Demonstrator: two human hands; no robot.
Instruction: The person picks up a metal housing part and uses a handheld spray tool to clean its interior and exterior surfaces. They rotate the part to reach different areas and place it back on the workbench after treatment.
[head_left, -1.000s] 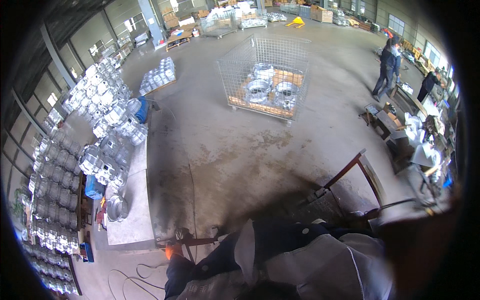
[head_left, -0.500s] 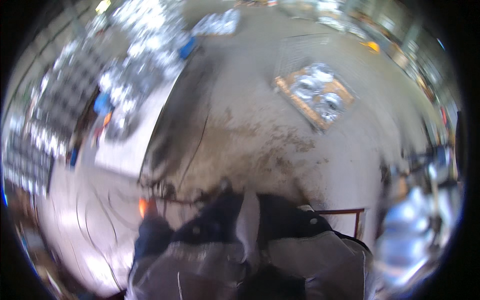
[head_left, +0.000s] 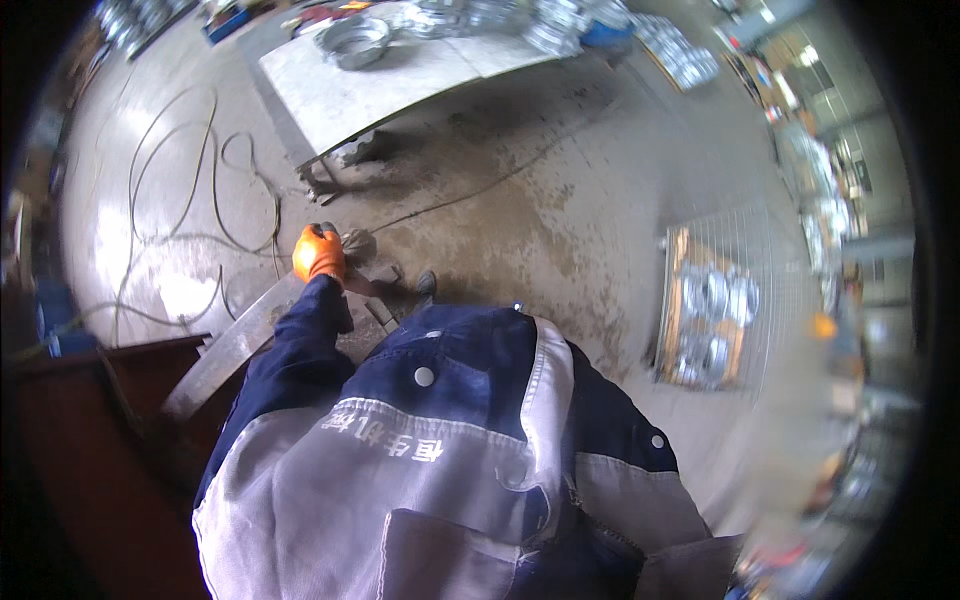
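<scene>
My left hand (head_left: 318,252), in an orange glove, reaches forward from a dark blue sleeve, its fingers curled on the upper end of a long flat steel bar (head_left: 228,347). The bar slants down to the lower left over the concrete floor. A small grey metal piece (head_left: 357,240) lies just right of the glove. My blue and grey work jacket (head_left: 450,450) fills the lower middle of the view and hides whatever is beneath it. My right hand does not show.
A metal table (head_left: 340,95) with a round tin part stands at the top. Loose cables (head_left: 180,200) loop over the floor at left. A wire mesh cage (head_left: 765,300) holding round metal parts stands at right. A dark red steel frame (head_left: 80,400) is at lower left.
The view has swung round and down, so the table is now at the top and the mesh cage at the right. My orange-gloved left hand has come clearly into view on the bar.
</scene>
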